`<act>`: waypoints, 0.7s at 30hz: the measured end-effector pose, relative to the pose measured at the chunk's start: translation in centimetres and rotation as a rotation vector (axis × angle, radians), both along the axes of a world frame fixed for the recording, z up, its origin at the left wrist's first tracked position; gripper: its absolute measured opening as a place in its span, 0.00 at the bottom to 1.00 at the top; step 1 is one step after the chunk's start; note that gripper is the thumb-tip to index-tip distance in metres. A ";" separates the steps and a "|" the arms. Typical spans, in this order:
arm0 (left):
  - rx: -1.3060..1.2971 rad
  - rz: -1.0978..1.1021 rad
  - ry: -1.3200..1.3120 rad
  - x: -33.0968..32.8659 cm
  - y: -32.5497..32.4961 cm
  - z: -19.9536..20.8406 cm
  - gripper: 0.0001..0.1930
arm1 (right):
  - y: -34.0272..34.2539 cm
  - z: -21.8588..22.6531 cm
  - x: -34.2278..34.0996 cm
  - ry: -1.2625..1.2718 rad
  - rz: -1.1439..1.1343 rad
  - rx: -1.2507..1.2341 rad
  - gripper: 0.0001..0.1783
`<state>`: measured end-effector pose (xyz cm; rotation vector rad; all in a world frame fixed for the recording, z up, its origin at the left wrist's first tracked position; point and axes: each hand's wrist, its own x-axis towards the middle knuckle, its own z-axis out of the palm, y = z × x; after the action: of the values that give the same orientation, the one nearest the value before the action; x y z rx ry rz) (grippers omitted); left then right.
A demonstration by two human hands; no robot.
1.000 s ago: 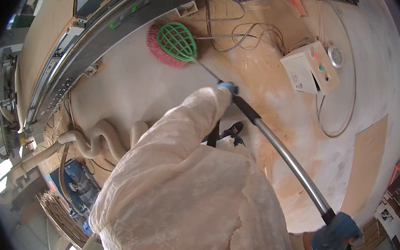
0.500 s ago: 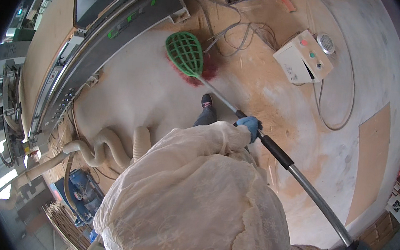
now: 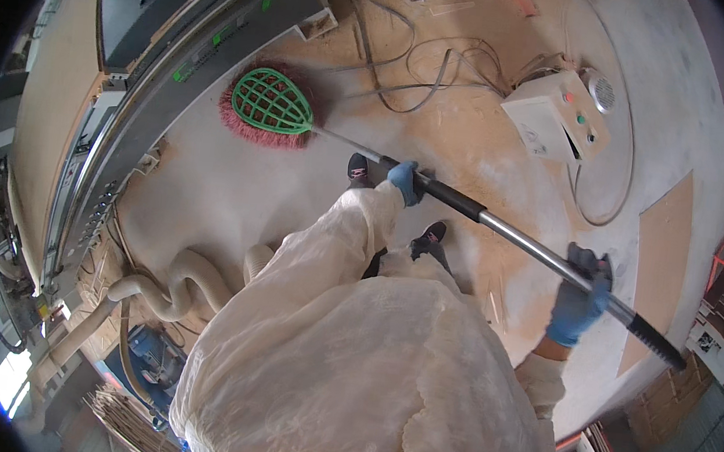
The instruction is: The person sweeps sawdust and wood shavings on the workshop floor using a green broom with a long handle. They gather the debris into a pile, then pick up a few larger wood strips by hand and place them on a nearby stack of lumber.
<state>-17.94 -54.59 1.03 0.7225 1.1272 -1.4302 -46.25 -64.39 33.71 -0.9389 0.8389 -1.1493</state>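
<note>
A long broom (image 3: 520, 236) runs slantwise across the view, its pole metallic with black grips. Its head is a green lattice (image 3: 271, 100) over reddish bristles (image 3: 257, 134), at floor level beside the long machine. My left hand (image 3: 404, 183), in a blue glove, is closed round the pole near its upper black grip, close to the head end. Farther along to the right, my right hand (image 3: 580, 297), gloved in blue with dark fingers, grips the bare metal part short of the black end handle (image 3: 657, 342).
A long grey machine (image 3: 222, 44) borders the left. Loose cables (image 3: 430, 83) lie on the dusty floor at the top, by a pale control box (image 3: 559, 114). A flexible hose (image 3: 184, 282) snakes at lower left. A brown sheet (image 3: 662, 266) lies at right.
The broom head has moved left, nearer the machine, with its bristles now showing more. My right hand has come up and inward from the end handle onto the metal pole. My left hand shifted up-left.
</note>
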 end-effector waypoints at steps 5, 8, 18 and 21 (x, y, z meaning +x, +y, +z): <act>-0.039 0.141 0.001 6.1 2.8 -5.1 0.21 | 2.2 -1.8 5.5 0.093 -0.118 0.207 0.11; 0.172 0.119 -0.098 10.6 4.4 -10.8 0.22 | 4.3 0.2 5.2 0.188 -0.167 0.404 0.12; 0.240 0.064 -0.220 9.3 3.5 -19.7 0.18 | -5.7 -16.5 17.2 1.199 1.407 1.004 0.16; 0.206 0.060 -0.223 9.2 3.9 -18.9 0.19 | -12.9 -30.2 25.6 1.309 1.695 0.226 0.18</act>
<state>-8.76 -50.74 -17.88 0.9606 1.1203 -1.1616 -20.65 -77.26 3.53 -1.6034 0.6947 1.1386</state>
